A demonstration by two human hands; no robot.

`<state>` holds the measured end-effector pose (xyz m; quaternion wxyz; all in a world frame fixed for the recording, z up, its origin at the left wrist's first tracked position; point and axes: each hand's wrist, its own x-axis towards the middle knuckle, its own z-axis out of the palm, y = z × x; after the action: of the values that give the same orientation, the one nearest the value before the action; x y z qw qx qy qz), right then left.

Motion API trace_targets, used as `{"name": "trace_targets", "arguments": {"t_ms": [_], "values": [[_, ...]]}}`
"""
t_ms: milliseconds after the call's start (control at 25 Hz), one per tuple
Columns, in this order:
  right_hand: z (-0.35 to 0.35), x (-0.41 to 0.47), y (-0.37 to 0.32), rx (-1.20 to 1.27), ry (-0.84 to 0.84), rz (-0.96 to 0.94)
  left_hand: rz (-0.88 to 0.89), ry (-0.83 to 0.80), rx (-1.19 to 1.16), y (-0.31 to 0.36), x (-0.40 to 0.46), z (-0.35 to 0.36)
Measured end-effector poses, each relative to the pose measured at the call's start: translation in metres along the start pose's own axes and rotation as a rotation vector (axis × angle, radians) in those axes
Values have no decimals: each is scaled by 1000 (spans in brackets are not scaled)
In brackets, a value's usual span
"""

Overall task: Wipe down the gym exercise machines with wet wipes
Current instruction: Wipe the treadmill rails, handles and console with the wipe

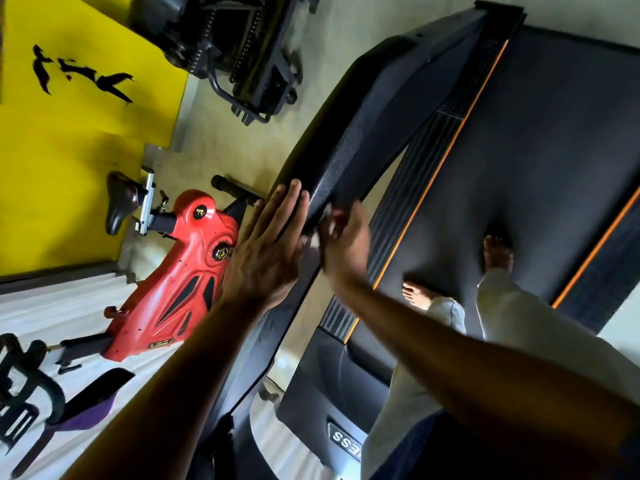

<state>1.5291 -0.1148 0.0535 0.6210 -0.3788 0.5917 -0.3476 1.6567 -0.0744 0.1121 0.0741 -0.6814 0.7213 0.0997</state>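
I stand on a black treadmill belt (540, 161) with orange stripes. Its black textured side rail (349, 133) slopes up past my hands. My left hand (266, 251) lies flat against the rail's outer side with its fingers straight and together, holding nothing. My right hand (346, 247) is on the rail's inner side, closed on a small white wet wipe (323, 223) that is pressed to the rail. Most of the wipe is hidden by my fingers.
A red exercise bike (187, 271) stands on the floor left of the rail. Another black machine (235, 46) sits at the top, beside a yellow wall (69, 133). Dark handlebars (31, 393) are at the lower left. My bare feet (498, 254) are on the belt.
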Motion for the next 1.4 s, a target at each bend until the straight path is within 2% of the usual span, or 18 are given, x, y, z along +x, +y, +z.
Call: {"name": "trace_targets", "arguments": {"t_ms": [120,320,480,520,600,720,760,840,920,1000,1120,1240,1400], "values": [[1,-34,-1,67,-91,-10,-7,5,-13,2,1,-2],[-29,106,-9,-22,152,97,55,39,-19,-6,0,4],[-44,145,-11,-183,182,140,57,43,-6,-6,-1,4],[-38,136,-8,-189,214,140,58,42,-5,-6,-1,3],[-20,95,7,-89,167,165,48,36,0,-5,-1,1],[-14,24,33,46,-91,201,15,34,-1,1,-1,-1],[-19,16,40,76,-112,219,7,26,-11,3,-1,-3],[-28,29,40,50,-7,204,-4,27,-52,3,-6,-3],[-30,55,22,-15,99,166,-34,96,-155,-3,-27,-1],[-22,66,5,-138,109,100,-92,151,-167,-10,-78,4],[-8,40,-8,-255,103,29,-69,113,-29,-23,-157,16],[13,-26,1,-208,43,-48,-55,107,48,-33,-181,22],[38,-92,22,-62,-37,69,-126,101,48,-31,-180,24]]}}
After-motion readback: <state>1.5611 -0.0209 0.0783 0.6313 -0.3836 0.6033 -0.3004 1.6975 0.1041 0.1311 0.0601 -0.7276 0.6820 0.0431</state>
